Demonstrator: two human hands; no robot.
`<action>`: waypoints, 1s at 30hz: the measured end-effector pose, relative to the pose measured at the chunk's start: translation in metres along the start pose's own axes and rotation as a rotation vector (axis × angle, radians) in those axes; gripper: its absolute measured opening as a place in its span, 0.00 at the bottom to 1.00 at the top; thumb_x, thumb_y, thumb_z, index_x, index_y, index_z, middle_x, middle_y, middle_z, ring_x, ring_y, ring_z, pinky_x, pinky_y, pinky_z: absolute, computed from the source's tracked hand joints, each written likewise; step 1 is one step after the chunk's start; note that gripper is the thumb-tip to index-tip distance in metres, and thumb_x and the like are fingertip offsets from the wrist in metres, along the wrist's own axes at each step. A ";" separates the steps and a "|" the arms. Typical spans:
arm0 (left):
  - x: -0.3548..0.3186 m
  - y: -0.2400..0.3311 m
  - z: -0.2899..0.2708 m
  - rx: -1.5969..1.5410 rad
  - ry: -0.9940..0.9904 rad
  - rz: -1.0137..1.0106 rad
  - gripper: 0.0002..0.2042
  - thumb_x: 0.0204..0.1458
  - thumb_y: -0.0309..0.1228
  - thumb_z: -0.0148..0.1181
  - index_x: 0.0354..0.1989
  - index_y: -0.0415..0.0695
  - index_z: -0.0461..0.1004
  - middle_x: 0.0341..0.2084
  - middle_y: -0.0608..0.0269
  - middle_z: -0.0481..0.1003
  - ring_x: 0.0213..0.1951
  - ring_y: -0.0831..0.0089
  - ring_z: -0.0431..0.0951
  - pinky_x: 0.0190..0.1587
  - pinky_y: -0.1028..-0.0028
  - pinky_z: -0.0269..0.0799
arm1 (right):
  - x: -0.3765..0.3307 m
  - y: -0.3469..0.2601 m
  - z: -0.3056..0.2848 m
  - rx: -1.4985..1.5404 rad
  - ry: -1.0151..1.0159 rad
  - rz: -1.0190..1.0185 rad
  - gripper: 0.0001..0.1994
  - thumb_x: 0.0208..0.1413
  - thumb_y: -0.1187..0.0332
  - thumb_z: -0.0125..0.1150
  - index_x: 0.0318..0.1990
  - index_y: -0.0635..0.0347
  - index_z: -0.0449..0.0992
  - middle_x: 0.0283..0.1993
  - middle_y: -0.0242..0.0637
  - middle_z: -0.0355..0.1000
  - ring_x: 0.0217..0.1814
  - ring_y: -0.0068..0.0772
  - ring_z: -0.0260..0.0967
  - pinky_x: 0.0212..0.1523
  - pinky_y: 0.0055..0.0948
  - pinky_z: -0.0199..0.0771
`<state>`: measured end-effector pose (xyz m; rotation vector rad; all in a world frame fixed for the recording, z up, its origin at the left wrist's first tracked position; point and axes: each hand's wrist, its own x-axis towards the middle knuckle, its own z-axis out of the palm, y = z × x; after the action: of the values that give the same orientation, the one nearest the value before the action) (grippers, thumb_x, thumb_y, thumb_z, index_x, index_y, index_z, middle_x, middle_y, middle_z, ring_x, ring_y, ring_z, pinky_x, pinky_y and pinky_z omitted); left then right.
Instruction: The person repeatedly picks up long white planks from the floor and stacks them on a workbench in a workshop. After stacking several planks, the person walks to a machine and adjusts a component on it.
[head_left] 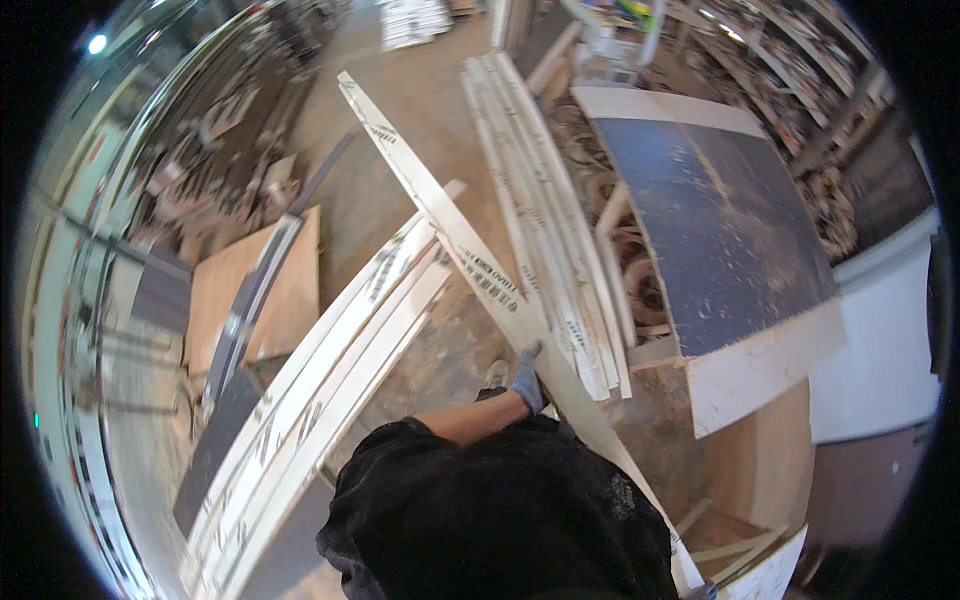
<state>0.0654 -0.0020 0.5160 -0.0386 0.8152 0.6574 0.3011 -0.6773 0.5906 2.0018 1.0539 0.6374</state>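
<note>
A long pale board with dark printing along its face slants across the view, from the far left down past my right side. My left hand, in a grey-blue glove, is closed on the board's left edge near its middle. At the lower rim a small part of my right hand, also gloved, shows at the board's near end and appears closed on it; most of that hand is out of view. The board passes above a stack of similar pale boards on the left.
More long boards lie just right of the held one. Further right stands a dark blue sheet panel with pale edges. A brown plywood sheet and heaps of timber pieces are at the left. A shoe shows on the floor.
</note>
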 end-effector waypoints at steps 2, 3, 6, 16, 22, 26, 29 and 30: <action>-0.009 0.003 -0.009 -0.052 0.010 0.071 0.34 0.48 0.57 0.53 0.55 0.42 0.65 0.48 0.48 0.69 0.49 0.51 0.69 0.56 0.52 0.63 | 0.052 0.011 0.051 0.222 -0.497 0.118 0.21 0.51 0.61 0.56 0.53 0.54 0.70 0.54 0.40 0.66 0.56 0.46 0.63 0.54 0.46 0.66; -0.015 0.005 -0.014 -0.071 0.048 0.116 0.34 0.46 0.58 0.55 0.54 0.44 0.65 0.47 0.48 0.69 0.47 0.51 0.69 0.55 0.52 0.64 | 0.084 0.012 0.075 0.293 -0.444 0.166 0.22 0.47 0.61 0.60 0.52 0.53 0.70 0.52 0.40 0.66 0.54 0.46 0.65 0.52 0.45 0.67; -0.036 0.010 -0.032 -0.160 0.097 0.189 0.35 0.44 0.59 0.56 0.54 0.44 0.65 0.46 0.48 0.69 0.48 0.51 0.68 0.55 0.52 0.63 | 0.176 0.000 0.128 0.484 -0.246 0.261 0.26 0.36 0.62 0.70 0.47 0.52 0.69 0.46 0.40 0.68 0.48 0.46 0.68 0.47 0.42 0.71; -0.097 0.014 -0.137 -0.591 0.109 0.418 0.35 0.43 0.61 0.55 0.51 0.43 0.67 0.43 0.49 0.71 0.46 0.51 0.69 0.53 0.48 0.63 | 0.471 -0.058 0.120 0.580 -0.262 -0.067 0.13 0.56 0.70 0.48 0.49 0.48 0.70 0.53 0.39 0.68 0.54 0.44 0.69 0.46 0.40 0.75; -0.158 0.011 -0.168 -0.777 0.424 0.643 0.34 0.41 0.61 0.58 0.50 0.48 0.68 0.46 0.53 0.71 0.47 0.53 0.69 0.54 0.51 0.63 | 0.614 -0.134 0.089 0.416 0.042 -0.282 0.17 0.52 0.73 0.55 0.50 0.48 0.70 0.58 0.37 0.65 0.58 0.40 0.67 0.52 0.36 0.73; -0.204 0.023 -0.199 -0.929 0.487 0.722 0.35 0.40 0.61 0.58 0.52 0.49 0.67 0.48 0.53 0.70 0.48 0.52 0.68 0.53 0.50 0.63 | 0.674 -0.198 -0.001 0.522 0.014 -0.365 0.18 0.52 0.72 0.56 0.52 0.50 0.70 0.59 0.38 0.64 0.59 0.41 0.66 0.54 0.35 0.73; -0.237 0.040 -0.224 -0.971 0.535 0.751 0.38 0.39 0.60 0.59 0.56 0.48 0.65 0.51 0.53 0.69 0.51 0.52 0.67 0.56 0.49 0.61 | 0.682 -0.257 -0.100 0.773 -0.068 -0.373 0.19 0.53 0.72 0.58 0.54 0.51 0.69 0.61 0.38 0.63 0.59 0.42 0.65 0.55 0.35 0.72; -0.249 0.047 -0.235 -0.991 0.554 0.805 0.38 0.39 0.60 0.60 0.57 0.47 0.65 0.52 0.53 0.68 0.52 0.52 0.66 0.57 0.49 0.60 | 0.681 -0.276 -0.138 0.932 -0.134 -0.351 0.19 0.53 0.72 0.58 0.54 0.52 0.69 0.61 0.38 0.63 0.60 0.42 0.65 0.55 0.35 0.72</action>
<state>-0.2409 -0.1607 0.5331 -0.8569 0.9518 1.8253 0.4394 0.0513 0.4965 2.4506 1.7664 -0.2445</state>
